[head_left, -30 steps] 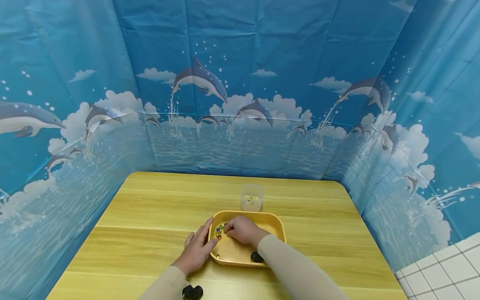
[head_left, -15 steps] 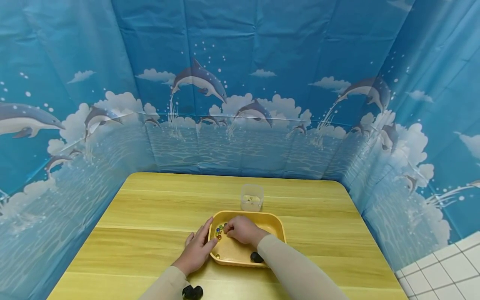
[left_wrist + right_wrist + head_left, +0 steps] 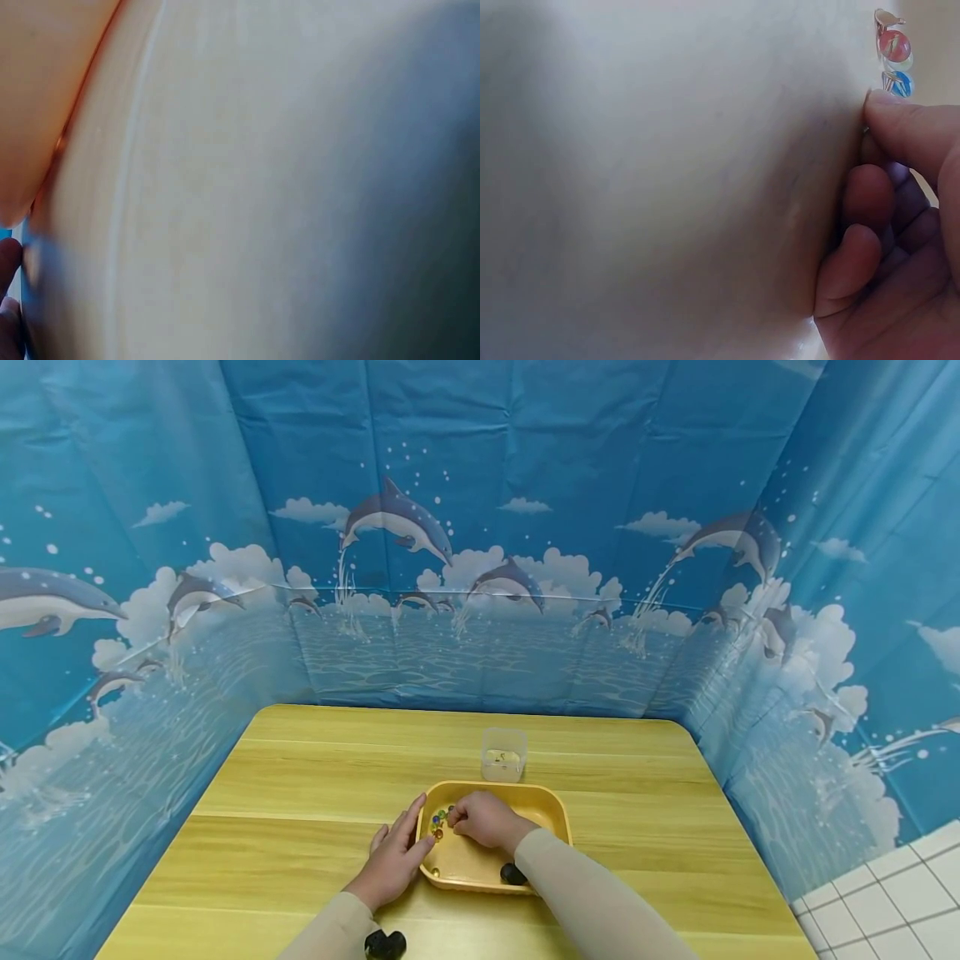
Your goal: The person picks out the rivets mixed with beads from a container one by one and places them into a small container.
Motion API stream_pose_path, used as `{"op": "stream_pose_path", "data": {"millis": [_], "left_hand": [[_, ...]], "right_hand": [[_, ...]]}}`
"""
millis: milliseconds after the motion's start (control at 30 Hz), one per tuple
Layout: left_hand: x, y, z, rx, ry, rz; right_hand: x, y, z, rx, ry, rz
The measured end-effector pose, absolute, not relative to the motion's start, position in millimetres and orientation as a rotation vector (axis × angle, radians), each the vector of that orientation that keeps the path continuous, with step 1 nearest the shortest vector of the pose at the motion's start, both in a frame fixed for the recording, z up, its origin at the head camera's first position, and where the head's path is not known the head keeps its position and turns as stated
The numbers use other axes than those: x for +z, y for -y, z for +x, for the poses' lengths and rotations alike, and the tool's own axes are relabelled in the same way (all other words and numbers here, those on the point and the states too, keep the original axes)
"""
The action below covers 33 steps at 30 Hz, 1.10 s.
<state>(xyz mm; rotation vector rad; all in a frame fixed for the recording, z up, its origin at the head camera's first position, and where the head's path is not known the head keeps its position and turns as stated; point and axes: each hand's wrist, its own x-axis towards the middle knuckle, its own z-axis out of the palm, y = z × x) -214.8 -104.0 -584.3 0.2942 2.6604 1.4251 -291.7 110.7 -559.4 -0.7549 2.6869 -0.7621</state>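
Note:
My left hand (image 3: pixel 392 862) lies along the left side of a yellow tray (image 3: pixel 555 802), thumb over the rim and fingers straight along the outside. My right hand (image 3: pixel 486 820) reaches into the tray's left part with its fingers curled, thumb and fingertips close beside several glass marbles (image 3: pixel 437 821). In the right wrist view, red and blue marbles (image 3: pixel 895 46) lie just beyond the thumb tip with small gold-coloured metal pieces (image 3: pixel 889 18) among them. I cannot tell whether the right hand pinches something. One amber marble (image 3: pixel 436 872) sits alone at the tray's near left corner.
A clear plastic box (image 3: pixel 503 757) holding a few small gold-coloured pieces stands just behind the tray. Both rest on a yellow wooden table (image 3: pixel 300 777). A blue dolphin curtain (image 3: pixel 480 652) surrounds the table's far side. Black wrist cameras (image 3: pixel 386 945) sit near each sleeve.

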Motion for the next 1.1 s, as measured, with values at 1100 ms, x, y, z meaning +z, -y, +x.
{"op": "stream_pose_path", "data": {"millis": [1100], "left_hand": [[-582.4, 104.0, -214.5, 1.438, -2.654, 0.292]], "right_hand": [[-560.7, -112.6, -293.1, -0.851, -2.647, -0.725]]}}
